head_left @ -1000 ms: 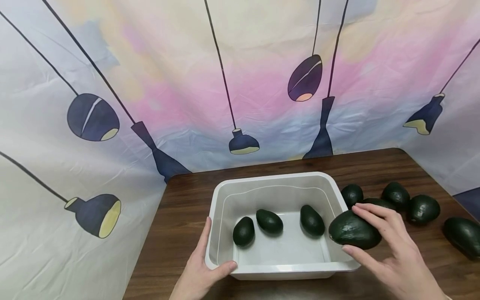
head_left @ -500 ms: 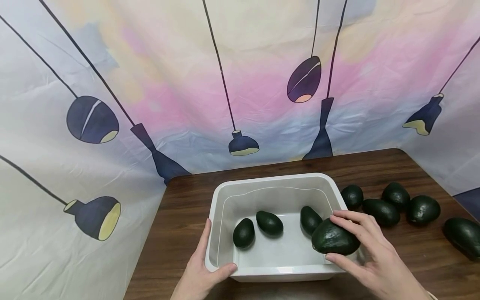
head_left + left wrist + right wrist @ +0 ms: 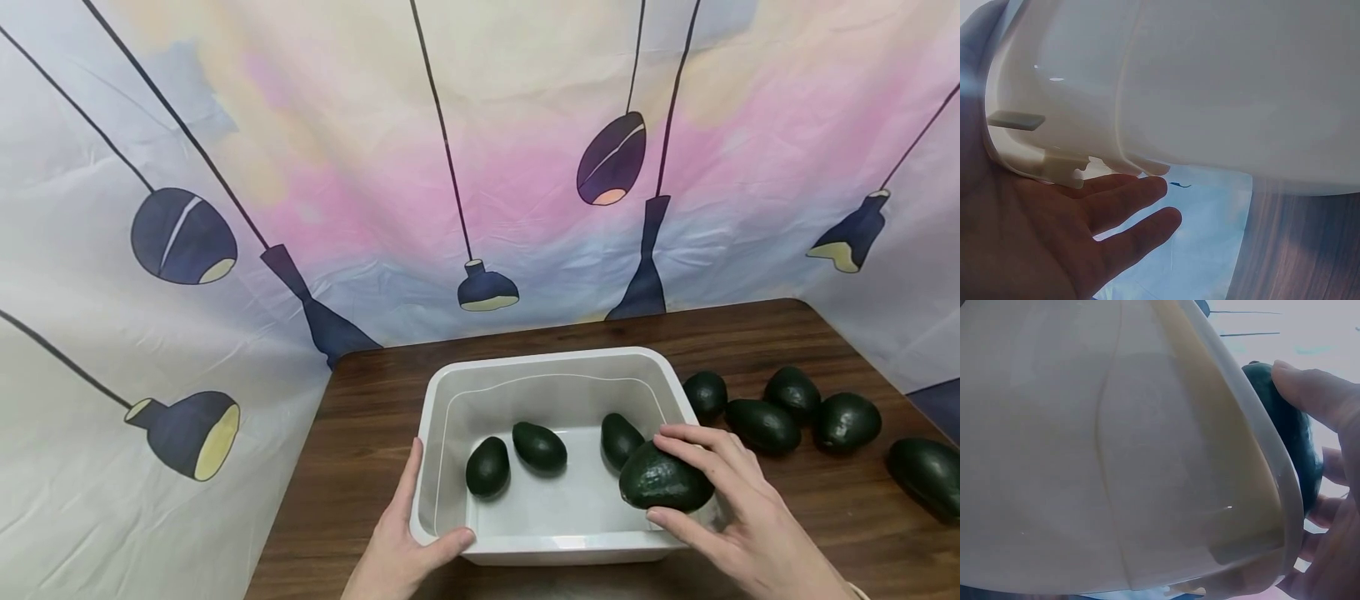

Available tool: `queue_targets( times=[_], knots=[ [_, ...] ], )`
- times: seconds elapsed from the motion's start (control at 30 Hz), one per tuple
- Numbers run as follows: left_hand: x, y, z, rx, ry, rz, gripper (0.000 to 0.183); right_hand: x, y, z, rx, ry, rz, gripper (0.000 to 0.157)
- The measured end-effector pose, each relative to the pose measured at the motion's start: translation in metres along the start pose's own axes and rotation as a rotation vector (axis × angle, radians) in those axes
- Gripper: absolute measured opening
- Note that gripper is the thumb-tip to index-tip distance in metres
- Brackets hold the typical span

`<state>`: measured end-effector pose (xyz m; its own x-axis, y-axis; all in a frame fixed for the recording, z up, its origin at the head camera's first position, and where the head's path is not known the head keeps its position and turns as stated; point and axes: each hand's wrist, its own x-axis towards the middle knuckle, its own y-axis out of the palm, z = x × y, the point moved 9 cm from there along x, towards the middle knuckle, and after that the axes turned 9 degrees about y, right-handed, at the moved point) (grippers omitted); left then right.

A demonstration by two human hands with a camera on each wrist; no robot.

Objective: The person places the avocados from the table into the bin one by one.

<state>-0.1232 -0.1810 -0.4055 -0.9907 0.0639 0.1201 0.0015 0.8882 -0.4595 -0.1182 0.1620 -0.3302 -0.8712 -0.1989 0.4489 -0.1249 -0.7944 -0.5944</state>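
Holding dark-green oval avocado (image 3: 666, 477) in R hand (image 3: 744, 508) over R end of white rectangular plastic tub (image 3: 577, 542); touching its near-L corner w/ spread L hand (image 3: 399, 542). Seemingly part-done: 3 avos (image 3: 540, 447) inside, 5 others (image 3: 763, 427) remaining on dark-brown wood-grain worktop (image 3: 322, 517).

The held avocado (image 3: 666, 479) is a deep, glossy green, near-black in shadow, and the other avocados (image 3: 540, 447) share that dark green, while the bin (image 3: 555, 408) is plain off-white with a thin pale line across its inner walls. The tabletop (image 3: 360, 442) is dark brown with a streaky wood grain. The cloth (image 3: 337, 100) blends cream, pink and pale blue, printed with navy hanging lamps (image 3: 487, 285) on dark cords (image 3: 447, 146), several with pale yellow openings (image 3: 217, 442) and one with peach.
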Motion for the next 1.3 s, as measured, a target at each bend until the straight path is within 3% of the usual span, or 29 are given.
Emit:
queue_targets(
  times=[0.6,0.87,1.1,1.3],
  knots=[
    [0.0,0.0,0.0,0.0,-0.01,0.004,0.111,-0.001,0.0,0.002,-0.018,0.006,-0.011,0.075],
    [0.0,0.0,-0.002,0.021,0.009,-0.002,0.111,-0.001,-0.015,0.006,0.053,-0.051,-0.131,0.073],
    [0.0,0.0,-0.003,0.029,0.016,0.002,0.111,-0.005,-0.03,-0.006,0.006,0.045,-0.172,0.073],
    [0.001,0.0,-0.001,0.018,-0.005,0.004,0.11,-0.009,-0.045,-0.014,-0.012,0.013,-0.23,0.063]
  ],
)
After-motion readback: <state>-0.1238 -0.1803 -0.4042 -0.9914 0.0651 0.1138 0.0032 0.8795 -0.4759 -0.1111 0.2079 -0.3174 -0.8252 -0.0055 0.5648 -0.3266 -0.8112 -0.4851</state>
